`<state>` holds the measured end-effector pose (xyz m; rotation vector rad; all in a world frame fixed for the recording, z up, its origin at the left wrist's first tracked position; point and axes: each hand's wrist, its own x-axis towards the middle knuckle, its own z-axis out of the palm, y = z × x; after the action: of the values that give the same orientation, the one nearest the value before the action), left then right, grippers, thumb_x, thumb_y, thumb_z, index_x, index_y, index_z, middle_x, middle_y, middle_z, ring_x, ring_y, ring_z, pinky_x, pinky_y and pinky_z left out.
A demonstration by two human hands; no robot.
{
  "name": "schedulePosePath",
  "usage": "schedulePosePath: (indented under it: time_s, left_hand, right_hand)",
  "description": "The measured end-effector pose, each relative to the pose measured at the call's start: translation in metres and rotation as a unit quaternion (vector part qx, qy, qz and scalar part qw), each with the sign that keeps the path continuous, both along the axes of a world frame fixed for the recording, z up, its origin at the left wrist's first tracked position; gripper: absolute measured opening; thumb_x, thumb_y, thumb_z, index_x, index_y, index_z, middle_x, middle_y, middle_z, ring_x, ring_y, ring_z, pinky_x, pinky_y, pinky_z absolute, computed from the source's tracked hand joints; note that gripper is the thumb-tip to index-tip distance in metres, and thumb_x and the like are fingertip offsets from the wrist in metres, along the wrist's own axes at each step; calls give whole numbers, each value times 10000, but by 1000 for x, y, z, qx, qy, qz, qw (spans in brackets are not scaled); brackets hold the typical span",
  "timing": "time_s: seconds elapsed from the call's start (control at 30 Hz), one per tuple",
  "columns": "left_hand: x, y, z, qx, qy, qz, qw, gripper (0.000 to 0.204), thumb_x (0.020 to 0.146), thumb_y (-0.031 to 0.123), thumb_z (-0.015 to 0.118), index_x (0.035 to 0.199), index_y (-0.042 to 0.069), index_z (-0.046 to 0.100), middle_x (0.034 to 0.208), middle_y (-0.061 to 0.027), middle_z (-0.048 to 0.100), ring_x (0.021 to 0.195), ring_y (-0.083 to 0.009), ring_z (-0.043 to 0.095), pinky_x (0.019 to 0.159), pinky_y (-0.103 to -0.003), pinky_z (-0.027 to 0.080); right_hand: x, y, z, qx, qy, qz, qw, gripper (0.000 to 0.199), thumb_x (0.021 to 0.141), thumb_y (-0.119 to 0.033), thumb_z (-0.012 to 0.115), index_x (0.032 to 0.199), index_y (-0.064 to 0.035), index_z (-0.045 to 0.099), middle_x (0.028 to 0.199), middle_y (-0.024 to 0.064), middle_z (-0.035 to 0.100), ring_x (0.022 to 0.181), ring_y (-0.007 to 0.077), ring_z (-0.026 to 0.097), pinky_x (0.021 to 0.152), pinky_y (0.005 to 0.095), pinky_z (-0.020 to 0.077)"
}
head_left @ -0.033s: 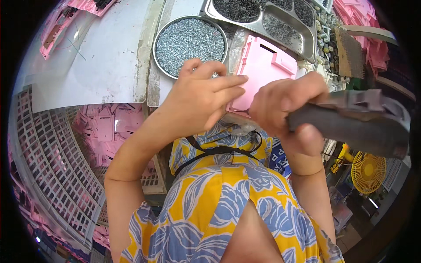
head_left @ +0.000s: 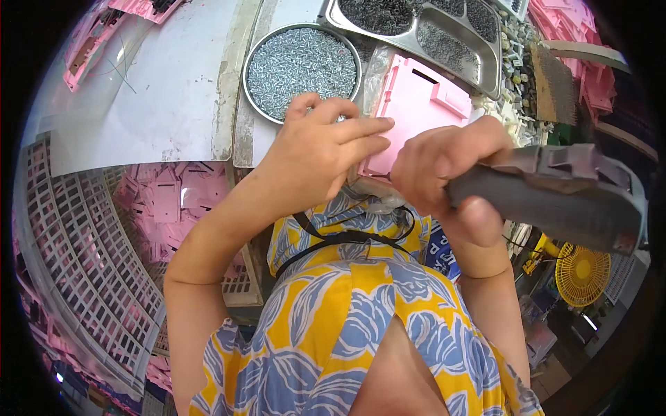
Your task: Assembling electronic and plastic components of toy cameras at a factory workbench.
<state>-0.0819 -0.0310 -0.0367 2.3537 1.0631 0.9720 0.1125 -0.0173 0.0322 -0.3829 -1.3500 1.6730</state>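
A pink plastic panel point(head_left: 409, 104) with a slot and a raised block lies in front of me. My left hand point(head_left: 322, 142) rests at its left edge, two fingers stretched onto the surface and the others bent above the screws. Wrapped round a dark grey power screwdriver point(head_left: 548, 191) is my right hand point(head_left: 451, 166), over the panel's near right corner. The driver is tilted, its rear end pointing right, and its tip is hidden by the hand. Left of the panel stands a round metal bowl point(head_left: 244, 73) of small silver screws, partly behind my left hand.
A divided steel tray point(head_left: 494, 76) of small dark and silver parts stands beyond the panel. Pink pieces point(head_left: 166, 201) fill a crate below left, beside a white plastic grid basket point(head_left: 90, 256). More pink parts point(head_left: 565, 35) are piled far right, and a yellow fan point(head_left: 583, 274) stands lower right.
My right hand and the power screwdriver have shifted slightly to the left. The left hand and the pink panel have stayed almost where they were.
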Motion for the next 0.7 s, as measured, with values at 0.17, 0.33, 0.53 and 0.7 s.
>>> schedulePosePath:
  time_s: [0.17, 0.33, 0.53, 0.7]
  left_hand:
    - [2, -2, -3, 0, 36, 1, 999, 252, 794, 129, 666, 1029, 167, 751, 1241, 58, 691, 1062, -191, 580, 970, -465, 346]
    - [3, 22, 3, -45, 40, -66, 996, 207, 793, 153, 663, 985, 150, 740, 1142, 38, 704, 1074, -201, 589, 943, -456, 396]
    - [99, 108, -7, 125, 86, -29, 988, 233, 806, 172, 639, 1012, 137, 743, 1137, -58, 659, 1132, -244, 579, 930, -479, 435]
    - [88, 80, 37, 233, -17, -81, 969, 272, 766, 190, 713, 1014, 80, 688, 1232, -88, 637, 1181, -270, 578, 958, -465, 455]
  right_hand:
    - [-7, -8, -12, 103, -107, -27, 989, 321, 911, -293, 718, 939, -76, 484, 577, 29, 493, 491, 168, 486, 499, 316, 433]
    - [-9, 6, -28, 193, -84, 10, 978, 290, 886, -247, 713, 953, -55, 506, 567, 34, 508, 464, 180, 488, 463, 301, 425]
    - [7, 14, 21, 14, -9, -78, 997, 408, 831, -384, 702, 1056, -83, 544, 572, -60, 465, 477, 92, 432, 450, 295, 361]
    - [67, 20, 93, 67, 142, -39, 987, 335, 854, -300, 707, 1065, -67, 592, 570, -39, 517, 467, 81, 484, 454, 247, 397]
